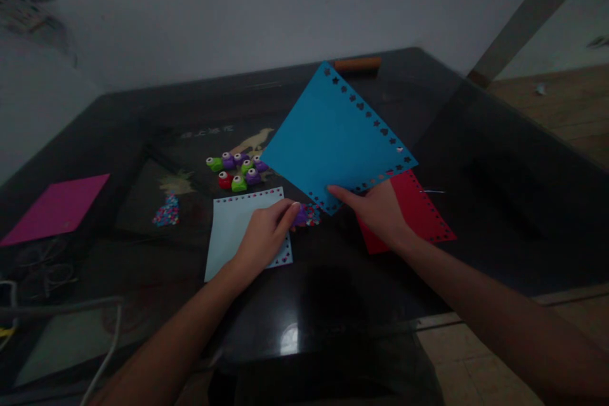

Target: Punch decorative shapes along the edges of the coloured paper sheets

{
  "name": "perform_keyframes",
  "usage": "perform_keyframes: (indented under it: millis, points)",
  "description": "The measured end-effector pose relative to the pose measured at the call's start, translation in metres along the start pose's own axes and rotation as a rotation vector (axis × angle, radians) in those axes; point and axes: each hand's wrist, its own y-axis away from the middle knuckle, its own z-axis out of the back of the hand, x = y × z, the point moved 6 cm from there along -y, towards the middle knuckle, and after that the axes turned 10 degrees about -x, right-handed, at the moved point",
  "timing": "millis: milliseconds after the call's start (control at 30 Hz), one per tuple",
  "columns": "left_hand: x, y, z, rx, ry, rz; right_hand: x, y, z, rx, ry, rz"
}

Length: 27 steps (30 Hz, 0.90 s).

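My right hand [373, 208] grips a blue sheet of paper [328, 139] near its lower corner and holds it tilted above the table. Small punched shapes run along two of its edges. My left hand [271, 228] is closed around a purple craft punch [299, 214], thumb on top. Beside the punch lies a small heap of coloured paper bits [313, 214]. Under my left hand is a pale blue sheet [231, 231] with punched edges. A red sheet [419, 209], also punched along its edges, lies partly hidden behind my right hand.
Several green, purple and red craft punches [239, 183] stand in a cluster at the back. A confetti pile [167, 210] and a pink sheet [61, 206] lie to the left. A brown roll [358, 65] rests by the wall. A white cable [117, 330] crosses the front left.
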Motion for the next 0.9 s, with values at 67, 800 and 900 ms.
perform_keyframes:
  millis: [67,800,900]
  points:
    - [-0.0021,0.0017,-0.001,0.008,-0.071,-0.039,0.0011,-0.0002,0.0003,-0.005,-0.011,0.003]
    - [-0.0032,0.0012,0.0024,-0.041,-0.097,-0.092,-0.0019,-0.0021,-0.0009,0.008,-0.06,-0.006]
    - [-0.0037,0.0005,0.0025,-0.05,-0.035,-0.077,-0.0013,-0.0024,-0.0022,0.038,-0.093,0.018]
